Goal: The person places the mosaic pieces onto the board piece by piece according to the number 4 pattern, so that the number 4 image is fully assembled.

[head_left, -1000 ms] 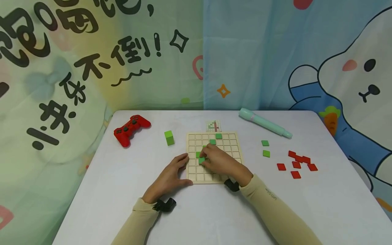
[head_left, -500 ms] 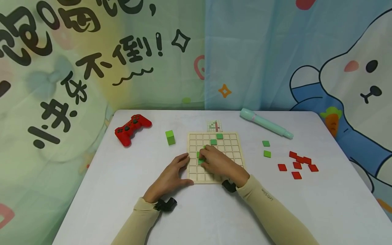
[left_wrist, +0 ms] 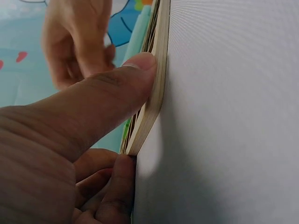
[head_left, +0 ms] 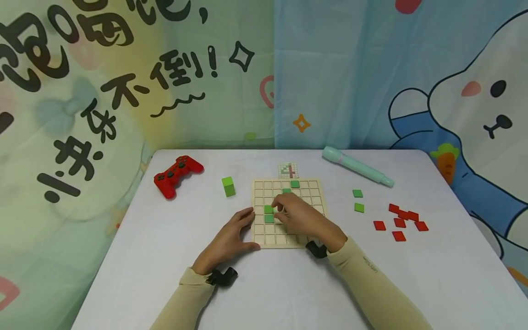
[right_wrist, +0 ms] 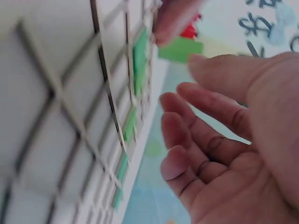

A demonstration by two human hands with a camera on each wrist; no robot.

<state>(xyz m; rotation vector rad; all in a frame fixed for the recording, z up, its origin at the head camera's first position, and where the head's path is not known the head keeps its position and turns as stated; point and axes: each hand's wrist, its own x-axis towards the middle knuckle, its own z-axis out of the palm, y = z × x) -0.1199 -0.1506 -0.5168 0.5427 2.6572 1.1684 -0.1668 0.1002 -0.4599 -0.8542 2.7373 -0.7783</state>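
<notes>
A wooden grid board (head_left: 264, 239) lies on the table, with green tiles in several cells. My left hand (head_left: 227, 238) holds its near-left corner. In the left wrist view the thumb (left_wrist: 124, 86) lies along the board's edge (left_wrist: 156, 93), with curled fingers (left_wrist: 119, 186) beside the corner. My right hand (head_left: 303, 217) hovers over the board's middle, just right of two adjoining green tiles, the upper tile (head_left: 268, 209) and the lower tile (head_left: 269, 218). In the right wrist view the right hand's thumb (right_wrist: 224, 72) and fingers are apart, with nothing between them.
Right of the board lie two loose green tiles (head_left: 359, 207) and several red tiles (head_left: 399, 222). A small patterned grid card (head_left: 287, 170) is behind the board. A green block (head_left: 228, 187) and red game controller (head_left: 177, 176) are on the left; a mint-green marker (head_left: 357, 166) lies back right.
My right hand let go of the lower green tile, which now sits squarely in its cell, and drew back a little to the right. My left hand stayed at the board's corner.
</notes>
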